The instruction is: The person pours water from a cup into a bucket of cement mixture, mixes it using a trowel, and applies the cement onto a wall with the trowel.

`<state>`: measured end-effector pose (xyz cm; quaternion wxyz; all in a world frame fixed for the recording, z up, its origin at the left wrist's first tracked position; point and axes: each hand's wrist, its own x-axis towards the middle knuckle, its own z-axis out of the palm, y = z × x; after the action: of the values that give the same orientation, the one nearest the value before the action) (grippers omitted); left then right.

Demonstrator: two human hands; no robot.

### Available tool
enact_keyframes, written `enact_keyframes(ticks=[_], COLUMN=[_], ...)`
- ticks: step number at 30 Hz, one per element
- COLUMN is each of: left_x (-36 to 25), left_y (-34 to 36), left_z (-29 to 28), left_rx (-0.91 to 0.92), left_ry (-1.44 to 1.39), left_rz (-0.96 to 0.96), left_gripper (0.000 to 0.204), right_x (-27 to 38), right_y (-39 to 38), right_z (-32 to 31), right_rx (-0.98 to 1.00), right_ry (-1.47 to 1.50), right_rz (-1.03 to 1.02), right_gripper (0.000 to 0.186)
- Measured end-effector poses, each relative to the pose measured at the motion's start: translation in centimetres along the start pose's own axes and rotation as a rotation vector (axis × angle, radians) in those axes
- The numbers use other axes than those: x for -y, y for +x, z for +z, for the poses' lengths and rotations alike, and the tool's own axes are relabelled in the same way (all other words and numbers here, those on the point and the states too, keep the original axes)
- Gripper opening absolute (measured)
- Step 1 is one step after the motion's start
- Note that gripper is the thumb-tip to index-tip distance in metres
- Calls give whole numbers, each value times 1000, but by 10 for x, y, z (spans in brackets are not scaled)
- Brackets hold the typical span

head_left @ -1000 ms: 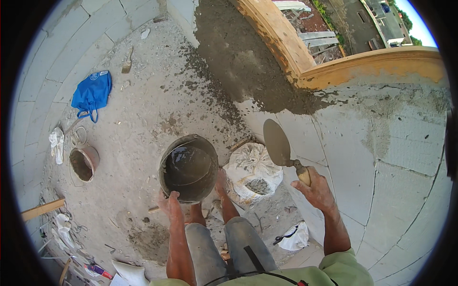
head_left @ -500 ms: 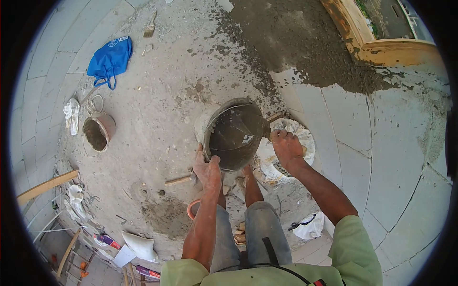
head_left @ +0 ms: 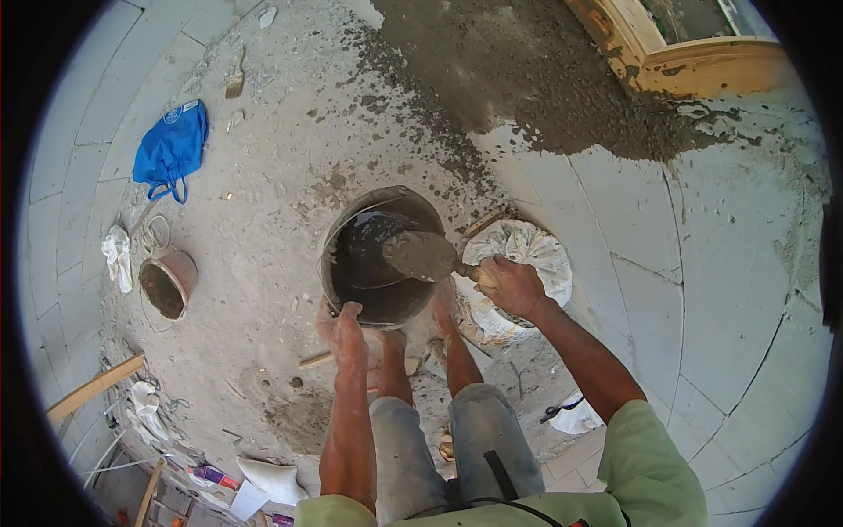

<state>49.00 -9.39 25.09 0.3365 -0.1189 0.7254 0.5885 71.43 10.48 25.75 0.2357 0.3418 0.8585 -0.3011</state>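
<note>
Bucket point(head_left: 413, 204) at centre in head view, near edge clamped in left hand point(head_left: 344, 335). Trowel point(head_left: 423, 256), mortar-coated, over bucket opening, handle clenched in right hand point(head_left: 513, 285). White sack point(head_left: 537, 255) to the right, blue bag point(head_left: 171, 147) far left.

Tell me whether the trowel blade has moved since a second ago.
Yes, leftward: a second ago the trowel blade showed at the upper right of the white sack; now it is left of that sack, at the mouth of the bucket.
</note>
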Motion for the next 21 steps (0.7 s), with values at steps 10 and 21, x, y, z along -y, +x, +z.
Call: enact_keyframes(ticks=[10, 21], left_x=[16, 35], left_y=[32, 15], left_z=[-11, -33], left_rx=[-70, -121], left_ry=[-2, -8], left_rz=[-14, -15], left_gripper=[32, 37], right_x=[-84, -7], right_y=[54, -103], right_z=[-42, -128], right_rx=[147, -191], right_ry=[810, 233], right_rz=[353, 552], right_gripper=[39, 48])
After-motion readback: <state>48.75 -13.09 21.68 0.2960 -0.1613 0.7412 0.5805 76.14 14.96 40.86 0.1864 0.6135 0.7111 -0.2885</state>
